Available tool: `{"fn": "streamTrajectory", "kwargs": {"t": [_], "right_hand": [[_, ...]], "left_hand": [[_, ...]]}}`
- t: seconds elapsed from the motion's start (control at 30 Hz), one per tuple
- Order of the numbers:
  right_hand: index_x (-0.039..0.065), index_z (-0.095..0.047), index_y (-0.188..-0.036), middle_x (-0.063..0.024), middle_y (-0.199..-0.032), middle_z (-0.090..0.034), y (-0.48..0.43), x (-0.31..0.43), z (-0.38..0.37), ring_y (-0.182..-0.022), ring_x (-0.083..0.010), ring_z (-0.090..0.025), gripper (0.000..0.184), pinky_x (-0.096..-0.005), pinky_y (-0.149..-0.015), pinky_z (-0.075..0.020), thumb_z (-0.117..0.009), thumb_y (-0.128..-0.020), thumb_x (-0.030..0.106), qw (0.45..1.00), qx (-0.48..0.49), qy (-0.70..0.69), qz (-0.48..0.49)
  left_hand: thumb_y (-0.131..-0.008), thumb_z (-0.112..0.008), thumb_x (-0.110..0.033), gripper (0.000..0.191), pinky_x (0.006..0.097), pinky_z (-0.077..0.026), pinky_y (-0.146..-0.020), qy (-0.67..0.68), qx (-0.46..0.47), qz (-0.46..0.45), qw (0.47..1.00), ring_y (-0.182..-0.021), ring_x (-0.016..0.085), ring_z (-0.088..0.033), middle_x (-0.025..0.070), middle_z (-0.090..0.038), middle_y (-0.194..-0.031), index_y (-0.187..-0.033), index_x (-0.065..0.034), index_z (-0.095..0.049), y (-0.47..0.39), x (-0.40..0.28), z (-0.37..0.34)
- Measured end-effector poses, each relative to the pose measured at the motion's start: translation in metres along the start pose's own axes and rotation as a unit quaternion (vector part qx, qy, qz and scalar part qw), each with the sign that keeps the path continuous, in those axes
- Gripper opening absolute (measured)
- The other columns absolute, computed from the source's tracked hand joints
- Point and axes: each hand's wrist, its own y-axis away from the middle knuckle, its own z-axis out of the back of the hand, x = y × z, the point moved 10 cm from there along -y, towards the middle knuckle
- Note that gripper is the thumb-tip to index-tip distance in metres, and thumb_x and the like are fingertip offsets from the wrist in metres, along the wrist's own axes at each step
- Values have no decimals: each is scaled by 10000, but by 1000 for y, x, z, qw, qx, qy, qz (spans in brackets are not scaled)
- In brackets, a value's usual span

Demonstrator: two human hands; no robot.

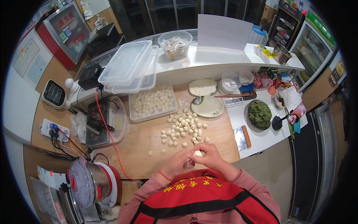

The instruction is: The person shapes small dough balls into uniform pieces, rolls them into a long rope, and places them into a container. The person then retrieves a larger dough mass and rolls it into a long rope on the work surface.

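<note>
Between the fingers of both hands, close to my chest, is a small piece of white dough [198, 153]. My left hand [179, 161] grips it from one side and my right hand [208, 155] from the other, so much of the piece is hidden. Just beyond my fingers, many small pale dough pieces [183, 126] lie loosely grouped on a wooden board [134, 145]. Two flatter, rounder bits [163, 151] sit apart to the left. Behind the group stands a clear plastic box [174, 110] filled with rows of round dough balls [152, 99].
An oval plate [208, 110] bears a pair of chopsticks [232, 95]; behind it a second plate [202, 86] holds white powder. At right are a cleaver [242, 137], a bowl of green filling [259, 114] and a phone on a stand [277, 123]. A red cable [107, 127] crosses the left side near an electric pot [91, 182].
</note>
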Motion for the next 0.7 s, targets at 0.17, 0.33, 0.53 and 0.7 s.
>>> {"fn": "streamTrajectory", "kwargs": {"t": [0.17, 0.33, 0.53, 0.7], "right_hand": [[8, -706, -929, -31, -817, -709, 6, -4, 10, -698, -80, -632, 142, -235, -615, -505, -752, -891, 137, 1000, -2, -15, 6], [42, -675, -1006, 8, -814, -634, 8, -52, 30, -675, -56, -547, 165, -211, -582, -440, -704, -927, 184, 961, -77, -211, -162], [81, -692, -1118, -87, -959, -667, -1, -5, 0, -846, -258, -648, 331, -361, -781, -509, -795, -841, 231, 988, 23, 133, 71], [25, -708, -1058, -93, -923, -699, -4, -24, -1, -871, -200, -700, 266, -319, -787, -537, -811, -844, 144, 998, 20, 22, -57]], "left_hand": [[-1050, -562, -311, 298, 242, -377, -583, 18, 53, -6, 998, -628, 87, -451, -11, -500, -721, -970, -32, -633, -2, -1, 2], [-1105, -391, -393, 438, 246, -347, -563, -38, -39, -85, 995, -600, 87, -406, -16, -474, -692, -1072, -31, -635, -6, -25, 29], [-1118, -225, -519, 665, 248, -397, -637, -157, -104, -38, 981, -716, 100, -487, 5, -565, -842, -1425, -14, -532, -14, -11, 30], [-1117, -329, -475, 535, 272, -452, -716, -223, 8, -28, 974, -775, 109, -533, 15, -585, -890, -1234, -37, -612, -15, -9, 19]]}}
